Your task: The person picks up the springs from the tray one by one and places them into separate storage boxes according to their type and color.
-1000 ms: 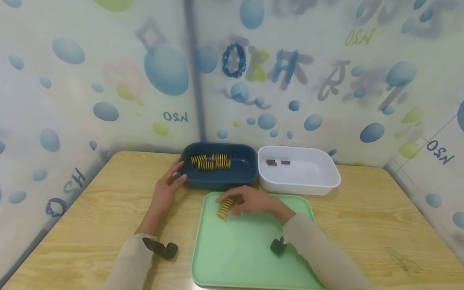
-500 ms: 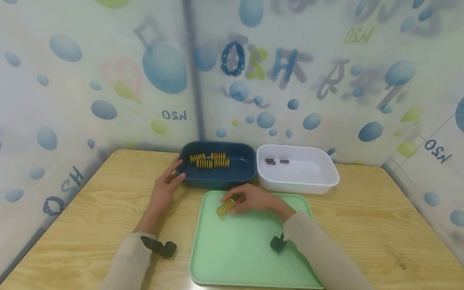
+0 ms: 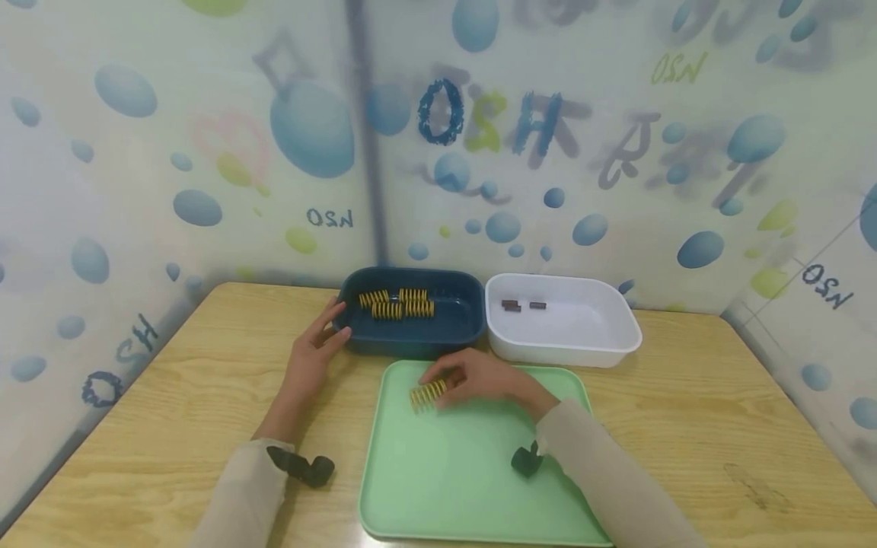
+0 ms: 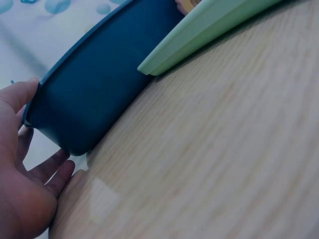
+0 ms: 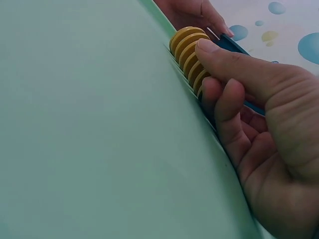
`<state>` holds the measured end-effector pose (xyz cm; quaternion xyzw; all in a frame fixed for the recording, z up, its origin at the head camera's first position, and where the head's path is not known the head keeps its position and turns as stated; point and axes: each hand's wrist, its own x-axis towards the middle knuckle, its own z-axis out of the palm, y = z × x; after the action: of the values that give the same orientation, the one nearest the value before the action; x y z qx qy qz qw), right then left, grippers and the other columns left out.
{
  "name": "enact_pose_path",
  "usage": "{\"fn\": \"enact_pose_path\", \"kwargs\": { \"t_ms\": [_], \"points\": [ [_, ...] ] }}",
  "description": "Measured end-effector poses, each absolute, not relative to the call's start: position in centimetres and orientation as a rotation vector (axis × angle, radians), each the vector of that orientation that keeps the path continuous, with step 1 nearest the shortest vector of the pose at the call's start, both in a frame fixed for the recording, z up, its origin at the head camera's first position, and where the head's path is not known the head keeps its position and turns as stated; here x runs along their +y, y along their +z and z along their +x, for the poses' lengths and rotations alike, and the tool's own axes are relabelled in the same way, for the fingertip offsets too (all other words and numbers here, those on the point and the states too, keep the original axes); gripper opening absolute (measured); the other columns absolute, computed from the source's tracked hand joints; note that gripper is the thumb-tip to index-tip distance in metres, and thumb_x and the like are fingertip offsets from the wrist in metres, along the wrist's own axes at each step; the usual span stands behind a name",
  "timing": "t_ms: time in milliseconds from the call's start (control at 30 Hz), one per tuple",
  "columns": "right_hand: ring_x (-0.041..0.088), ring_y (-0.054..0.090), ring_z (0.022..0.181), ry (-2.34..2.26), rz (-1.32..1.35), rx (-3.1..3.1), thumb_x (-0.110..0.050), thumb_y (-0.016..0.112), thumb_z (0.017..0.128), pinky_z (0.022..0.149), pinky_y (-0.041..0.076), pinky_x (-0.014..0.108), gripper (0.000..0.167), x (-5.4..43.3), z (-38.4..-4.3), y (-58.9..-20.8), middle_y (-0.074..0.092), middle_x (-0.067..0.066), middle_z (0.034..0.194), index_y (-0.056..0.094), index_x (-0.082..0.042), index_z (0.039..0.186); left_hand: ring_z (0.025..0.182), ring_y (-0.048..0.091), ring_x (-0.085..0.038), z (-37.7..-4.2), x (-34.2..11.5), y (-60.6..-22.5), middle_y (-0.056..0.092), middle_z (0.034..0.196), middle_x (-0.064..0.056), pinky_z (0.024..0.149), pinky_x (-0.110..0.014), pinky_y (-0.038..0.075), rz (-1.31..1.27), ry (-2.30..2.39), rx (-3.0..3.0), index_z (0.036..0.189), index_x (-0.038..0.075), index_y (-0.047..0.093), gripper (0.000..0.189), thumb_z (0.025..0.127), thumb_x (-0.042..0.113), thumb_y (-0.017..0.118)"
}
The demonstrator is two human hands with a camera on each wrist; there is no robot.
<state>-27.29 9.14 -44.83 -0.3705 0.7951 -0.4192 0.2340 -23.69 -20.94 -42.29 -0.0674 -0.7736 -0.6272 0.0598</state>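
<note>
A yellow coil spring point(image 3: 428, 394) is held in my right hand point(image 3: 479, 378) over the far left part of the light green tray point(image 3: 466, 476). In the right wrist view the thumb lies along the spring point(image 5: 188, 51), with curled fingers at its near end. My left hand point(image 3: 314, 352) touches the left end of the dark blue plastic bin point(image 3: 448, 335), fingers fairly straight and spread. In the left wrist view one fingertip of that hand point(image 4: 20, 164) is at the rim and others are low by the bin's corner. Several more yellow springs point(image 3: 387, 310) lie inside the bin.
To the right of the blue bin stands a white plastic bin point(image 3: 569, 354) with a few small dark brown cylindrical pieces point(image 3: 537, 306) in it. All stand on a wood-grain table point(image 3: 712, 426) against a patterned wall point(image 3: 438, 198).
The held spring has turned in my right fingers, from steeply slanted to lying flatter. My left hand stays at the blue bin. Bins and tray keep their places.
</note>
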Motion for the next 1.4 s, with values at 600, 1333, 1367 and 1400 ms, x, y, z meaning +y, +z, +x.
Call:
{"fn": "enact_pose_path", "kwargs": {
  "t_ms": [600, 1333, 1367, 1400],
  "points": [
    [0.007, 0.056, 0.077, -1.148, -1.054, 2.257, -0.031, 0.081, 0.078, 0.068, 0.048, 0.024, 0.032, 8.89, -26.96, -44.55, 0.067, -0.012, 0.091, 0.072, -0.028, 0.108, 0.133, 0.035, -0.035, -23.79, -21.03, -42.47, 0.020, 0.157, -0.006, 0.098, -0.019, 0.039, -0.220, -1.901, -2.324, 0.145, 0.004, 0.039, 0.050, 0.099, 0.015, 0.055],
    [0.008, 0.056, 0.074, -1.129, -1.064, 2.294, -0.031, 0.082, 0.076, 0.066, 0.049, 0.024, 0.034, 8.86, -26.70, -44.54, 0.065, -0.010, 0.086, 0.071, -0.028, 0.108, 0.134, 0.034, -0.035, -24.23, -21.12, -43.03, 0.021, 0.157, -0.004, 0.096, -0.015, 0.038, -0.204, -1.908, -2.316, 0.145, 0.005, 0.040, 0.051, 0.098, 0.016, 0.056],
    [0.008, 0.056, 0.074, -1.129, -1.065, 2.297, -0.031, 0.082, 0.077, 0.066, 0.049, 0.024, 0.033, 8.88, -26.72, -44.59, 0.065, -0.010, 0.086, 0.071, -0.028, 0.108, 0.134, 0.034, -0.035, -24.25, -21.12, -43.06, 0.021, 0.157, -0.004, 0.093, -0.012, 0.038, -0.204, -1.914, -2.315, 0.145, 0.005, 0.040, 0.051, 0.098, 0.016, 0.056],
    [0.008, 0.056, 0.074, -1.129, -1.068, 2.299, -0.032, 0.081, 0.077, 0.066, 0.049, 0.024, 0.033, 8.92, -26.75, -44.65, 0.065, -0.011, 0.087, 0.071, -0.029, 0.108, 0.134, 0.034, -0.036, -24.06, -20.99, -42.74, 0.020, 0.158, -0.004, 0.092, -0.011, 0.038, -0.202, -1.918, -2.318, 0.145, 0.004, 0.039, 0.051, 0.098, 0.015, 0.056]
  ]
}}
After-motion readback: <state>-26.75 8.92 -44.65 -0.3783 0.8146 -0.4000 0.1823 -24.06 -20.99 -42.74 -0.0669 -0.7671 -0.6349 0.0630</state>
